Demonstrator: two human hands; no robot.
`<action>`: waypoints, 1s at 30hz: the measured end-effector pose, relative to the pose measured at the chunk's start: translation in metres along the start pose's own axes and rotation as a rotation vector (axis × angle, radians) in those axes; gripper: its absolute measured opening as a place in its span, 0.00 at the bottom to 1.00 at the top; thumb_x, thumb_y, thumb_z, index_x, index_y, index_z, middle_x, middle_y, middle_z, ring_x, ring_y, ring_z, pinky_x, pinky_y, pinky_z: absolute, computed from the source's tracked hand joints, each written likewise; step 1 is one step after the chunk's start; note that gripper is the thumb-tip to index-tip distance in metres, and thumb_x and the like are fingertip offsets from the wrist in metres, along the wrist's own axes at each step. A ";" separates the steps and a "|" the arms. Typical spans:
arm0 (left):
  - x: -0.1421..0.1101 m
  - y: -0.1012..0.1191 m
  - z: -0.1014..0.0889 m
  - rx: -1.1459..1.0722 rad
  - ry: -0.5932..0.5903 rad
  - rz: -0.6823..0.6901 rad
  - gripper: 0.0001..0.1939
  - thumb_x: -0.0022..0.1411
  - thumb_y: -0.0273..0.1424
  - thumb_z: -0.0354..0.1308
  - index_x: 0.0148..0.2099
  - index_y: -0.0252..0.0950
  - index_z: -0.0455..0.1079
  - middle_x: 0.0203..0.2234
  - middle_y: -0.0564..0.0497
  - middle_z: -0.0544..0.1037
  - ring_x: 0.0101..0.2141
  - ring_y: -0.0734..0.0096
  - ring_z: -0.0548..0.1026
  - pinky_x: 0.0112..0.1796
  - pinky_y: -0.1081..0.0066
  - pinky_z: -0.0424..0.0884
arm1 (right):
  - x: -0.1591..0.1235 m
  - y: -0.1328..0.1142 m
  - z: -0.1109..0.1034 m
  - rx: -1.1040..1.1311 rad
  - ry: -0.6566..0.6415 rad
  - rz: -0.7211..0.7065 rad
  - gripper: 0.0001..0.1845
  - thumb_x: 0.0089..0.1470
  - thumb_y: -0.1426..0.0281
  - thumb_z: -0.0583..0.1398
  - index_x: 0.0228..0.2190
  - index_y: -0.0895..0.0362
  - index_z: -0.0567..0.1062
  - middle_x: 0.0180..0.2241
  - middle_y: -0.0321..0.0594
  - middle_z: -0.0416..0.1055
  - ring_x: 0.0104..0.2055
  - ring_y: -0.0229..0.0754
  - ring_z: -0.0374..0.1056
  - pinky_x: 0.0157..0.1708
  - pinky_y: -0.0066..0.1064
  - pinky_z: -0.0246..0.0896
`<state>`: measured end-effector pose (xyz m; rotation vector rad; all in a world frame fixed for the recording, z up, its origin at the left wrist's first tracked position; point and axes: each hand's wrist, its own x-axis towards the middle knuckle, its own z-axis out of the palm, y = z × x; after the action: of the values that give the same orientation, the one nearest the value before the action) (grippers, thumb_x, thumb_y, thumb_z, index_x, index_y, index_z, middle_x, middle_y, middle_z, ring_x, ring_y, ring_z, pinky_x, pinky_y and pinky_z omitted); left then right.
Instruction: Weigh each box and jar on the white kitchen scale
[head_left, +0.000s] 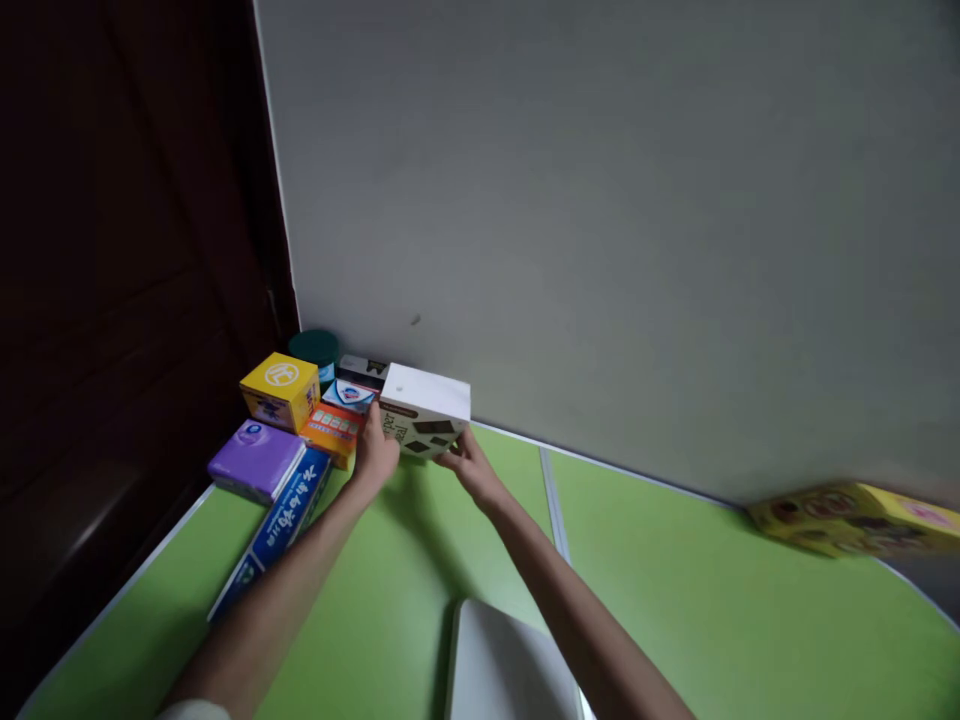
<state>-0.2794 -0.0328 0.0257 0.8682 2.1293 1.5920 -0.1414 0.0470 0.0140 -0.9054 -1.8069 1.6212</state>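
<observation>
"While the left hand (pixel 377 452) grips the near left side of the white box (pixel 424 413), what is the right hand (pixel 471 467) doing?"

"Holding its lower right corner, so the box sits between the two. I'd call the step positioning it beside the other packages; whether its base touches the counter (pixel 660 580), I can't tell."

"And what does the next move call for?"

"An even grip, I'd judge, and care around the orange box (pixel 332 432) just beside the left hand."

"What's the white box like?"

"Straight-edged, probably card, with a plain top and dark shapes printed on its front."

"Farther out?"

"Left of the orange box sits a chunky yellow box (pixel 280 392), with a round green tub (pixel 314 346) behind. Nearer lie a soft-looking purple pack (pixel 257 460) and a long, slim blue box (pixel 274 532). Well apart, at far right, is a yellow package (pixel 855 520)."
</observation>
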 end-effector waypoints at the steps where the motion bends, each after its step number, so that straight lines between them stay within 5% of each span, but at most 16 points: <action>1: -0.016 0.006 -0.003 -0.004 -0.042 0.023 0.38 0.46 0.12 0.49 0.60 0.35 0.61 0.54 0.42 0.73 0.56 0.57 0.70 0.56 0.60 0.65 | -0.018 -0.011 -0.012 -0.002 -0.006 -0.007 0.43 0.41 0.76 0.59 0.60 0.50 0.56 0.60 0.43 0.62 0.58 0.50 0.63 0.56 0.45 0.60; 7: -0.160 0.022 -0.028 -0.100 -0.411 0.198 0.39 0.53 0.16 0.44 0.68 0.35 0.49 0.62 0.44 0.63 0.62 0.62 0.60 0.62 0.59 0.54 | -0.175 -0.065 -0.074 -0.152 -0.038 -0.009 0.38 0.48 0.70 0.59 0.60 0.49 0.58 0.63 0.43 0.56 0.64 0.52 0.54 0.61 0.45 0.53; 10: -0.224 0.009 -0.038 -0.056 -0.486 0.175 0.37 0.56 0.18 0.43 0.68 0.36 0.48 0.64 0.44 0.60 0.63 0.60 0.58 0.62 0.58 0.54 | -0.246 -0.056 -0.075 -0.178 -0.007 0.062 0.39 0.49 0.70 0.59 0.62 0.51 0.56 0.63 0.45 0.57 0.65 0.53 0.52 0.63 0.48 0.48; 13: -0.259 -0.004 -0.041 -0.024 -0.499 0.162 0.38 0.55 0.18 0.44 0.69 0.37 0.47 0.64 0.45 0.60 0.63 0.61 0.57 0.62 0.59 0.55 | -0.289 -0.030 -0.065 -0.132 0.002 0.115 0.39 0.50 0.72 0.57 0.63 0.50 0.53 0.62 0.45 0.58 0.65 0.51 0.53 0.62 0.47 0.50; 18: -0.270 -0.009 -0.042 0.023 -0.513 0.202 0.38 0.55 0.18 0.44 0.68 0.34 0.48 0.64 0.44 0.59 0.64 0.62 0.57 0.62 0.61 0.54 | -0.315 0.003 -0.051 -0.084 0.061 0.114 0.43 0.50 0.72 0.55 0.65 0.48 0.47 0.66 0.43 0.50 0.67 0.49 0.47 0.63 0.47 0.48; 23: -0.260 -0.012 -0.058 0.020 -0.451 0.199 0.41 0.55 0.17 0.45 0.70 0.37 0.41 0.68 0.48 0.49 0.66 0.64 0.49 0.64 0.61 0.45 | -0.330 0.023 -0.069 -0.133 0.188 0.203 0.43 0.52 0.63 0.58 0.65 0.47 0.46 0.68 0.42 0.42 0.68 0.54 0.45 0.63 0.53 0.46; 26: -0.253 -0.023 -0.073 0.012 -0.418 0.120 0.40 0.55 0.19 0.45 0.69 0.37 0.42 0.68 0.47 0.49 0.66 0.64 0.49 0.64 0.61 0.44 | -0.346 0.034 -0.088 -0.157 0.270 0.219 0.38 0.53 0.59 0.57 0.63 0.49 0.53 0.67 0.46 0.49 0.66 0.55 0.50 0.61 0.54 0.50; 30: -0.251 -0.042 -0.085 0.010 -0.389 0.025 0.37 0.56 0.21 0.45 0.68 0.34 0.46 0.67 0.44 0.51 0.65 0.63 0.51 0.64 0.61 0.45 | -0.354 0.035 -0.095 -0.197 0.226 0.238 0.29 0.53 0.56 0.58 0.55 0.52 0.67 0.57 0.49 0.67 0.59 0.53 0.63 0.57 0.50 0.59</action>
<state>-0.1523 -0.2661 -0.0088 1.1090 1.8575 1.2965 0.1576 -0.1682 0.0058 -1.3805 -1.7740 1.4237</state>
